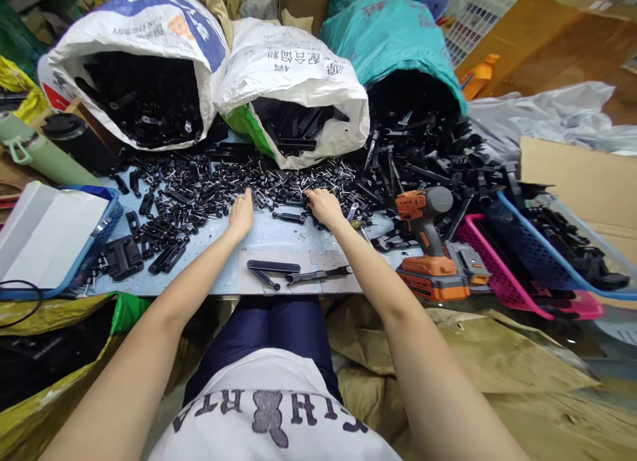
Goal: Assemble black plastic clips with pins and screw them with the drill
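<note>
My left hand [241,213] reaches into a heap of small black parts and silver screws [209,182] on the pale blue table [279,239], fingertips touching the pile. My right hand [323,205] rests on the same heap further right, fingers curled over small pieces; whether it holds one is hidden. Between the hands lies a short black bar [288,217]. Near the table's front edge sit long black strips [273,266] joined to a thin metal arm [318,274] on a grey plate.
An orange cordless drill [430,249] stands right of my right hand. Three open sacks of black parts [144,103] [298,123] [413,96] line the back. Pink [497,275] and blue baskets [547,249] hold parts at right. A blue basket with white board [50,235] sits left.
</note>
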`<state>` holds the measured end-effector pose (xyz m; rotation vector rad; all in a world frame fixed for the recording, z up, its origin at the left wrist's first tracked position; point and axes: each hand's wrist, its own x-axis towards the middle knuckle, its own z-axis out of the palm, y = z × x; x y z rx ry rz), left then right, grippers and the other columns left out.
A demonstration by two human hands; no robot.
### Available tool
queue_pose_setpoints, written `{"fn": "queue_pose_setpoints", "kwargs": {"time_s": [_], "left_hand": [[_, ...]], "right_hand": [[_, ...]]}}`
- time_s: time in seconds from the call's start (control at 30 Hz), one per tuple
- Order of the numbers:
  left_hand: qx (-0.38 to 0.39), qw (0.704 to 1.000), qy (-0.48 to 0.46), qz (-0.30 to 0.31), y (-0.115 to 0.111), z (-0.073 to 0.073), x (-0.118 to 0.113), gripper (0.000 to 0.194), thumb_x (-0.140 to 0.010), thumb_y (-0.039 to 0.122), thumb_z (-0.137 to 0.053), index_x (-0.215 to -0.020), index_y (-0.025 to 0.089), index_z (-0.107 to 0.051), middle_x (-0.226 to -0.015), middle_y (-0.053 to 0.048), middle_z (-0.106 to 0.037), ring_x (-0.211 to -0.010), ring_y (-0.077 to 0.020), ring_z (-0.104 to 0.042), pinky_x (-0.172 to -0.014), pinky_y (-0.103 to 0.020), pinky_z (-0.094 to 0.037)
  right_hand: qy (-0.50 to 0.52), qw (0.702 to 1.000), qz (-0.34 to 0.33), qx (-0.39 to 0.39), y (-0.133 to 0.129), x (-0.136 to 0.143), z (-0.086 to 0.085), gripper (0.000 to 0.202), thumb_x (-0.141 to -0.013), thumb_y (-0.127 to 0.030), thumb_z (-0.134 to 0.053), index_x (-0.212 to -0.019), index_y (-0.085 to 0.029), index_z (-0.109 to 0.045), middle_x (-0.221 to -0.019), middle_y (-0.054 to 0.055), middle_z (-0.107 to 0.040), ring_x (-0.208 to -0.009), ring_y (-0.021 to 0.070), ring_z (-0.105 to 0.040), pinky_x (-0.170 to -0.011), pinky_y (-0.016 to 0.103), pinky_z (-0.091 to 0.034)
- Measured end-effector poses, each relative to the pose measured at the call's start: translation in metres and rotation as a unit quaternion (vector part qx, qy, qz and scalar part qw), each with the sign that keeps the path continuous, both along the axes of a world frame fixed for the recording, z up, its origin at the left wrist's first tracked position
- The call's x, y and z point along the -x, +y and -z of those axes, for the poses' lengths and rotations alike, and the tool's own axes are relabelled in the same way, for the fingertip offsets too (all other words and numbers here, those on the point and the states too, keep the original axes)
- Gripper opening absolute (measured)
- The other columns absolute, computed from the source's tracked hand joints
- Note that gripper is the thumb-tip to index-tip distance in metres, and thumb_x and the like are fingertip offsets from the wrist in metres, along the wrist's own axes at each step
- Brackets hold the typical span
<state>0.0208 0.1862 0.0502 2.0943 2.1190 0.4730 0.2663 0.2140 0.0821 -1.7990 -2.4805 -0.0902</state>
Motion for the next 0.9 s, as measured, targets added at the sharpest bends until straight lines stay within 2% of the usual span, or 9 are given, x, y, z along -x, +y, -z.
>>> {"fn": "queue_pose_setpoints", "kwargs": {"time_s": [0.07,0.17,0.3,0.4,0.5,0.6,0.7,0.8,0.9], "left_hand": [[-0.033,0.998,-0.050,0.012,-0.025,0.000,0.015,0.061,-0.075,0.001,-0.035,-0.135,0.012,-0.035,-0.108,-0.016,-0.057,-0.094,-0.0241,-0.059,-0.083,-0.037,-0.046],[-0.061,0.984,-0.167,0.028,-0.068,0.001,0.035,0.040,-0.080,0.012,-0.042,-0.118,0.014,-0.053,-0.094,-0.010,-0.062,-0.087,-0.0201,-0.061,-0.082,-0.033,-0.048],[-0.065,0.952,-0.298,0.028,-0.124,0.008,0.039,0.027,-0.083,0.032,-0.052,-0.103,0.016,-0.061,-0.079,-0.003,-0.064,-0.071,-0.0145,-0.062,-0.072,-0.028,-0.051],[-0.116,0.950,-0.287,0.040,-0.149,0.015,0.029,0.026,-0.084,0.034,-0.054,-0.101,0.017,-0.063,-0.082,-0.004,-0.067,-0.073,-0.0144,-0.063,-0.075,-0.029,-0.051],[-0.158,0.958,-0.229,0.068,-0.159,0.020,0.022,0.025,-0.088,0.030,-0.048,-0.104,0.017,-0.062,-0.094,-0.008,-0.068,-0.086,-0.0166,-0.064,-0.082,-0.031,-0.050],[-0.152,0.970,-0.145,0.120,-0.161,0.023,0.021,0.026,-0.091,0.028,-0.042,-0.107,0.017,-0.061,-0.101,-0.010,-0.067,-0.096,-0.0191,-0.062,-0.087,-0.035,-0.048],[-0.143,0.967,-0.071,0.197,-0.161,0.026,0.022,0.026,-0.092,0.025,-0.041,-0.108,0.016,-0.060,-0.100,-0.012,-0.068,-0.095,-0.0206,-0.062,-0.083,-0.036,-0.047],[-0.177,0.958,-0.036,0.223,-0.160,0.029,0.023,0.026,-0.093,0.020,-0.039,-0.108,0.016,-0.059,-0.094,-0.010,-0.069,-0.088,-0.0200,-0.063,-0.075,-0.035,-0.046],[-0.208,0.951,-0.028,0.227,-0.160,0.031,0.024,0.026,-0.092,0.017,-0.039,-0.110,0.017,-0.058,-0.092,-0.010,-0.069,-0.087,-0.0194,-0.063,-0.072,-0.034,-0.044]], "right_hand": [[-0.014,0.999,-0.024,0.023,0.009,0.006,0.002,0.033,-0.087,-0.014,-0.039,-0.115,-0.015,-0.056,-0.107,0.014,-0.059,-0.099,0.0247,-0.049,-0.079,0.034,-0.037],[0.052,0.998,-0.022,-0.014,-0.005,0.010,0.007,0.030,-0.087,-0.014,-0.036,-0.104,-0.014,-0.060,-0.102,0.014,-0.061,-0.096,0.0235,-0.052,-0.079,0.033,-0.038],[0.254,0.967,-0.013,-0.020,-0.059,0.003,0.025,0.025,-0.089,-0.024,-0.038,-0.094,-0.016,-0.062,-0.094,0.009,-0.064,-0.086,0.0190,-0.057,-0.075,0.030,-0.043],[0.304,0.952,-0.003,0.035,-0.101,-0.009,0.041,0.023,-0.086,-0.027,-0.043,-0.088,-0.017,-0.063,-0.085,0.007,-0.065,-0.078,0.0182,-0.059,-0.072,0.031,-0.047],[0.247,0.966,-0.043,0.066,-0.123,-0.019,0.047,0.023,-0.086,-0.028,-0.047,-0.098,-0.016,-0.063,-0.092,0.008,-0.064,-0.086,0.0205,-0.059,-0.078,0.034,-0.048],[0.191,0.974,-0.104,0.067,-0.124,-0.019,0.044,0.037,-0.088,-0.031,-0.048,-0.121,-0.016,-0.055,-0.109,0.012,-0.060,-0.100,0.0223,-0.056,-0.086,0.036,-0.046],[0.188,0.970,-0.135,0.075,-0.115,-0.009,0.043,0.030,-0.089,-0.029,-0.046,-0.112,-0.016,-0.061,-0.102,0.012,-0.061,-0.093,0.0215,-0.058,-0.084,0.037,-0.048],[0.306,0.944,-0.108,0.056,-0.115,0.003,0.042,0.021,-0.086,-0.032,-0.053,-0.088,-0.016,-0.067,-0.086,0.009,-0.064,-0.077,0.0178,-0.061,-0.073,0.033,-0.052],[0.462,0.882,-0.080,0.032,-0.129,0.011,0.037,0.021,-0.079,-0.039,-0.062,-0.081,-0.018,-0.065,-0.081,0.006,-0.065,-0.072,0.0156,-0.062,-0.064,0.029,-0.054]]}}
